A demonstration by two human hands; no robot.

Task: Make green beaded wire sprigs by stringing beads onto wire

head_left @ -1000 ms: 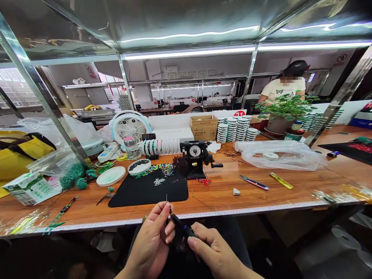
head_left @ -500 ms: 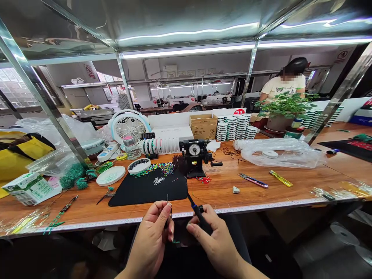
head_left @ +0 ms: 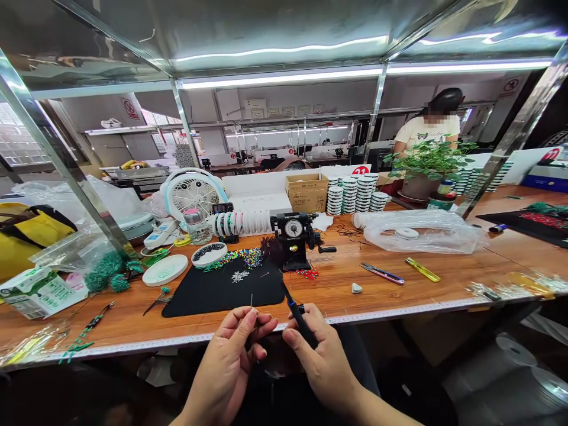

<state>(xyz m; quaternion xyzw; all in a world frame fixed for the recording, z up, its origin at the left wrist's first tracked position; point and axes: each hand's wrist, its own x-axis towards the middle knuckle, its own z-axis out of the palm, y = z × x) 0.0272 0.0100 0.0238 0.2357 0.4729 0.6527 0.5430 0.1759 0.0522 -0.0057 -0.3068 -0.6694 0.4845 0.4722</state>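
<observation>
My left hand (head_left: pixel 231 355) is closed in a pinch, thumb against forefinger, in front of the table edge. Out of the pinch sticks a short thin dark strand (head_left: pixel 251 300), too fine to name exactly. My right hand (head_left: pixel 322 355) is wrapped around a slim black-handled tool (head_left: pixel 303 324) with a blue band. Its narrow dark tip points up and left, apart from the strand. Beyond the hands lies a black mat (head_left: pixel 213 293) bearing small silvery pieces (head_left: pixel 240 276) and a heap of multicoloured beads (head_left: pixel 246 257).
A black hand-cranked machine (head_left: pixel 293 236) with a dial stands behind the mat, white spools (head_left: pixel 248 222) on its left. To the right lie tweezers-like tools (head_left: pixel 381 273) and a yellow cutter (head_left: pixel 422 270). A white dish (head_left: pixel 165 270) sits left. A person (head_left: pixel 428 130) stands across.
My left hand's other fingers have spread toward the tool. The dark loop and green bit seen below that hand no longer show. The view has shifted slightly.
</observation>
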